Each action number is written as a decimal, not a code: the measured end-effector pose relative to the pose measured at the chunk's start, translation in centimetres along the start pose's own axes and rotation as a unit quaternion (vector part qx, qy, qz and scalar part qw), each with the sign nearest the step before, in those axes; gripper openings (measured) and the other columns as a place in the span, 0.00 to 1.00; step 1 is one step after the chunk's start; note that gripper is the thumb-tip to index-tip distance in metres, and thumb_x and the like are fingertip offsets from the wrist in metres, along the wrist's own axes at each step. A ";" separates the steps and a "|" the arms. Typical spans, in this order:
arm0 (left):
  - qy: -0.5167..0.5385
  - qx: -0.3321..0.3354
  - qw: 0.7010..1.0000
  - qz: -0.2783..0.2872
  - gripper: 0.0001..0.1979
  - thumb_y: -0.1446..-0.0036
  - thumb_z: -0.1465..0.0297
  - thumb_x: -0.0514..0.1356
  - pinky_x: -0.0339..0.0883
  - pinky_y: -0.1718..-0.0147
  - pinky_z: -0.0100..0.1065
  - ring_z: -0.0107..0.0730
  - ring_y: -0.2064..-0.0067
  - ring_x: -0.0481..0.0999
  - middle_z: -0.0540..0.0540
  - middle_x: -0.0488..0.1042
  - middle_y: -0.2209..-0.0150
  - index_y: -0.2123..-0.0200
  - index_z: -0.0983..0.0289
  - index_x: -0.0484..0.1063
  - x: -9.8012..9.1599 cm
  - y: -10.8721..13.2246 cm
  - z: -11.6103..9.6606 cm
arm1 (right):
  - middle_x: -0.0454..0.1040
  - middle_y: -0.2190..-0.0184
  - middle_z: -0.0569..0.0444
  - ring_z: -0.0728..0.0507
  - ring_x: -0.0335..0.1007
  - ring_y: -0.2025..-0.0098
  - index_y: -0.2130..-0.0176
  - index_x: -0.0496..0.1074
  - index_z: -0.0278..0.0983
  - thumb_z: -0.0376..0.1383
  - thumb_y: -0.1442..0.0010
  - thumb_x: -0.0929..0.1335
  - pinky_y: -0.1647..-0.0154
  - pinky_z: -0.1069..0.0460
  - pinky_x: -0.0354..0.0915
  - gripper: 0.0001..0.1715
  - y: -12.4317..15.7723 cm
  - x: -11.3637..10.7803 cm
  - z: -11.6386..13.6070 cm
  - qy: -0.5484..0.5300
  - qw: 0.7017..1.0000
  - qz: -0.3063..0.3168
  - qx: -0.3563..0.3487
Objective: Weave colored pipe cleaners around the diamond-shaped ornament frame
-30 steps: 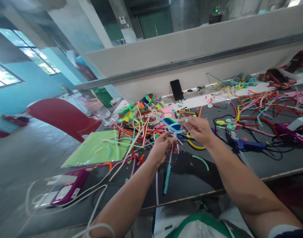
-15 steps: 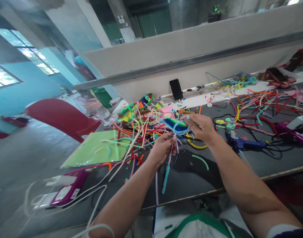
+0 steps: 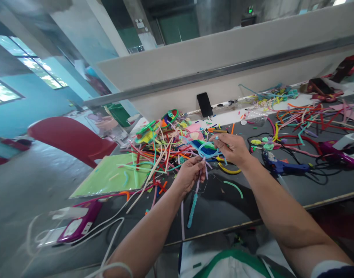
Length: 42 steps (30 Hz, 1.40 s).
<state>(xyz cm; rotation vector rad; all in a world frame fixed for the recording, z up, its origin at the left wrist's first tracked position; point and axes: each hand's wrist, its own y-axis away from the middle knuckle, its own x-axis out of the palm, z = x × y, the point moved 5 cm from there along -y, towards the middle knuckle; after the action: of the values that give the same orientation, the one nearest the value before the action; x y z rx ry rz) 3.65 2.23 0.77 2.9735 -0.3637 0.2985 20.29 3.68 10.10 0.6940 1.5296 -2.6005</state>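
My left hand is closed around a small bunch of pipe cleaner stems, lilac and teal, which hang down over the dark table. My right hand pinches the end of a light blue pipe cleaner that curls in a loop between the two hands. Both hands hover just above the table, in front of a big tangled heap of coloured pipe cleaners.
A green sheet lies left of the heap. A purple glue gun with white cable sits near left, a blue glue gun to the right, another purple one far right. A black phone leans on the partition. Red chair at left.
The right hand has shifted slightly, drawing the light blue loop tighter toward the left hand. The left hand keeps its hold on the stems; the view drifted a little.
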 end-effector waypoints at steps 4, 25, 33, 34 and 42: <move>-0.002 0.003 1.000 -0.004 0.17 0.51 0.61 0.65 0.60 0.88 0.24 0.22 0.84 0.66 0.45 0.68 0.79 0.67 0.64 0.63 -0.2 0.0 0.0 | 0.79 0.68 0.50 0.47 0.74 0.68 0.71 0.73 0.38 0.39 0.35 0.61 0.64 0.54 0.67 0.17 0.0 0.0 -0.1 0.000 1.000 0.000 0.000; -0.009 -0.070 0.997 0.005 0.19 0.52 0.61 0.66 0.62 0.88 0.25 0.23 0.84 0.67 0.47 0.68 0.80 0.61 0.67 0.69 0.4 0.0 1.2 | 0.70 0.81 0.56 0.50 0.67 0.79 0.63 0.74 0.38 0.46 0.35 0.60 0.75 0.55 0.63 0.19 0.2 0.1 -1.4 -0.104 0.988 -0.028 0.115; -0.001 -0.069 0.997 0.024 0.16 0.50 0.62 0.66 0.63 0.87 0.26 0.23 0.84 0.67 0.47 0.68 0.79 0.62 0.67 0.70 0.5 0.1 1.3 | 0.66 0.83 0.59 0.51 0.67 0.79 0.65 0.73 0.37 0.47 0.35 0.61 0.75 0.56 0.63 0.20 0.5 0.4 -1.9 -0.215 0.960 -0.068 0.167; -0.001 -0.070 0.997 0.028 0.16 0.50 0.62 0.65 0.63 0.87 0.25 0.22 0.84 0.67 0.47 0.68 0.79 0.63 0.67 0.70 0.5 0.1 1.3 | 0.67 0.82 0.59 0.51 0.67 0.79 0.65 0.73 0.36 0.47 0.36 0.61 0.75 0.55 0.64 0.20 0.5 0.4 -1.9 -0.227 0.956 -0.076 0.169; 0.036 -0.042 0.998 0.026 0.16 0.50 0.65 0.66 0.62 0.87 0.25 0.23 0.83 0.68 0.48 0.68 0.78 0.60 0.68 0.70 -0.4 0.0 0.4 | 0.74 0.59 0.50 0.49 0.71 0.69 0.49 0.66 0.41 0.47 0.39 0.65 0.65 0.51 0.69 0.21 0.2 1.3 -2.2 -0.311 0.931 -0.078 0.172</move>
<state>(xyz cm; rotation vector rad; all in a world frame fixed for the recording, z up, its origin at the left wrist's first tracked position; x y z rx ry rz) 3.38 2.29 0.34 2.8659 -0.4353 0.3846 19.94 5.70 8.53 -0.2626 0.9797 -2.8239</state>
